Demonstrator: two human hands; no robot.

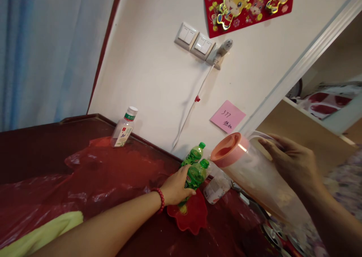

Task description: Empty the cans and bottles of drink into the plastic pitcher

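My left hand (177, 187) is closed around a green bottle (195, 176) with a green cap, standing on a red leaf-shaped dish (189, 213). A second green bottle (194, 155) stands just behind it, by the wall. My right hand (291, 162) grips a clear plastic pitcher (254, 174) with a pink lid (229, 149), held tilted in the air to the right of the bottles. A red bead bracelet (160, 198) circles my left wrist.
A dark red table (42, 144) carries a crumpled red plastic sheet (98, 174). A clear bottle with a white cap (124, 128) stands at the wall, another clear bottle (216, 185) lies near the dish. Wall switches (195, 40), a plugged cable and a pink note (227, 116) hang above.
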